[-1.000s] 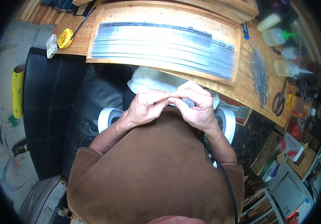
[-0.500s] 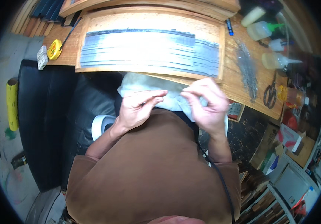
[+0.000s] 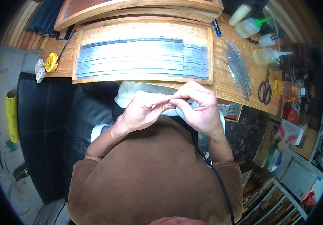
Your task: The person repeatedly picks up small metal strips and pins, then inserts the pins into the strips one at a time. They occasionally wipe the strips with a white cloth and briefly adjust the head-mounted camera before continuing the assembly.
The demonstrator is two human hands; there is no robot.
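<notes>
My left hand point(image 3: 142, 110) and my right hand point(image 3: 199, 107) meet over my lap, just off the table's front edge. Thumb and forefinger are pinched on each hand, and the fingertips touch. Whatever lies between them is too small or hidden to name. Beyond the hands, a shallow wooden tray point(image 3: 210, 52) rests on the table, holding overlapping thin grey strips point(image 3: 129, 56) that shine under bright light. A white cloth point(image 3: 129, 92) lies below the hands.
A bundle of thin metal wires point(image 3: 237, 69), black scissors point(image 3: 265, 92), a blue marker point(image 3: 216, 28) and squeeze bottles point(image 3: 264, 56) lie to the right. At the left are a yellow tape measure point(image 3: 51, 62) and a small white box point(image 3: 39, 70). Another wooden tray point(image 3: 139, 8) stands behind.
My right hand has moved left until its fingertips meet those of my left hand. The whole view has shifted slightly, with the table things now further left.
</notes>
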